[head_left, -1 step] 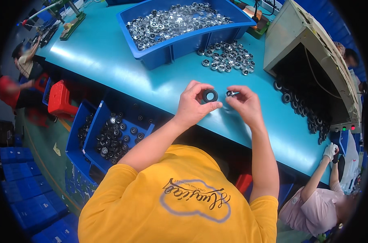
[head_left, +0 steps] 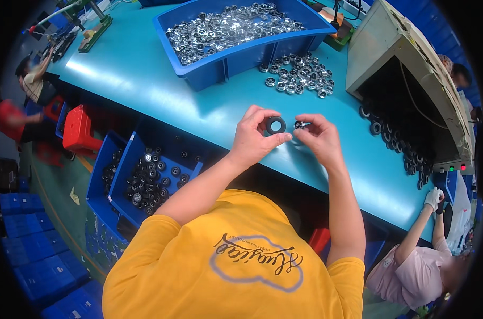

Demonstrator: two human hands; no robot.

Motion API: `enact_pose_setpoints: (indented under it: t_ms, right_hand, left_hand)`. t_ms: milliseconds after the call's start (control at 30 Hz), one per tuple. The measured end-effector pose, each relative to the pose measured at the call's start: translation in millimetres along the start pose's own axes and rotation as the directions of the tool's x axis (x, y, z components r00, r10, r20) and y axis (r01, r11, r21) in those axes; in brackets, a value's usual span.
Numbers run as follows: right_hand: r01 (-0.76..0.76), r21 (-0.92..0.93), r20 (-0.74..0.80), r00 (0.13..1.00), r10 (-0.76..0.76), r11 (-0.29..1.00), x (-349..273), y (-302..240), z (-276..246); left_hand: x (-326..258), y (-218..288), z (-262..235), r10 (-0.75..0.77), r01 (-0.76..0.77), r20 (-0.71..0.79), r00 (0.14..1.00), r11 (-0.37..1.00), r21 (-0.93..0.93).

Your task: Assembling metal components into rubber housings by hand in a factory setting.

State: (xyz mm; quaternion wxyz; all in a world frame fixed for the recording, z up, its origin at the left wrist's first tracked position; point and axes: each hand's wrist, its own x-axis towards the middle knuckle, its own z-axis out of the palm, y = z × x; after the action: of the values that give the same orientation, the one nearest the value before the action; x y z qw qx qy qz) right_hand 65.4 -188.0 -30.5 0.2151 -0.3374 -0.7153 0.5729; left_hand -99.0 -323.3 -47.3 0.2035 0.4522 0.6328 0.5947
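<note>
My left hand (head_left: pixel 251 134) pinches a black rubber ring (head_left: pixel 269 122), like a small tyre, between thumb and fingers. Its round hole faces up, and blue table shows through it. Close by on the right, my right hand (head_left: pixel 323 140) grips a small shiny wheel hub (head_left: pixel 299 124) at the fingertips, partly hidden by them. A narrow gap separates ring and hub. Both hands are above the front part of the blue-green table (head_left: pixel 215 119).
Beyond my hands stands a blue bin (head_left: pixel 209 74) of shiny hubs, with a loose pile of hubs (head_left: pixel 300 77) beside it. Black rings (head_left: pixel 393 139) spill from a beige machine (head_left: pixel 377 50) at right. Lower left, a blue crate (head_left: pixel 122 175) holds black wheels. A gloved co-worker (head_left: pixel 411 260) sits at right.
My right hand has shifted slightly left with the hub, closer to the black ring. The left hand stays in place.
</note>
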Motion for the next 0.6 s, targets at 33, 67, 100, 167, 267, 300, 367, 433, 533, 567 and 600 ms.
enact_pose_setpoints:
  t_ms: [33,67,100,167,267,300,367,433,533,567,600]
  right_hand:
    - [-0.004,0.018,0.012,1.0,0.003,1.0,-2.6,1.6,4.4]
    - [-0.007,0.035,0.024,1.0,0.006,0.999,-4.8,3.3,8.3]
    - [-0.011,0.052,0.037,0.999,0.009,0.999,-6.9,4.8,11.8]
    - [0.008,0.028,0.042,0.999,-0.009,1.0,-8.9,7.0,17.2]
    - [0.049,0.075,0.041,0.998,-0.052,0.996,-10.7,11.8,22.5]
    - [0.055,0.091,0.04,0.997,-0.058,0.994,-11.0,13.4,23.9]
    - [0.035,0.164,0.029,0.999,-0.041,0.986,-11.4,10.5,27.3]
    - [-0.015,0.276,0.011,1.0,0.012,0.961,-13.6,3.9,32.5]
    - [0.066,0.239,-0.061,0.997,-0.053,0.969,-15.6,-5.7,39.0]
    - [0.169,0.163,-0.104,0.983,-0.153,0.972,-14.8,-8.2,41.8]
    - [0.267,0.082,-0.139,0.957,-0.254,0.96,-13.8,-10.6,44.7]
  left_hand:
    - [-0.4,0.0,1.0,-0.007,0.007,-0.011,1.0,1.0,-0.013]
    - [-0.8,-0.9,1.9,-0.014,0.014,-0.022,1.0,1.0,-0.027]
    - [-1.6,-1.6,2.2,-0.022,0.02,-0.034,0.999,0.999,-0.04]
    - [-1.9,-1.3,1.6,-0.018,0.017,-0.033,0.999,0.999,-0.032]
    - [-2.4,-0.7,0.8,-0.02,0.019,-0.025,0.999,1.0,-0.021]
    - [-2.6,-0.9,0.5,-0.021,0.021,-0.022,1.0,1.0,-0.018]
    - [-1.7,-9.9,-0.1,-0.026,0.03,0.025,0.999,0.982,-0.186]
    - [2.4,-18.1,-3.7,-0.087,0.122,0.105,0.991,0.91,-0.396]
    - [10.0,-27.4,-16.7,-0.14,0.323,0.307,0.941,0.637,-0.7]
    - [10.7,-29.5,-18.1,-0.131,0.337,0.323,0.937,0.579,-0.742]
    - [9.6,-30.9,-18.3,-0.121,0.35,0.339,0.933,0.518,-0.78]
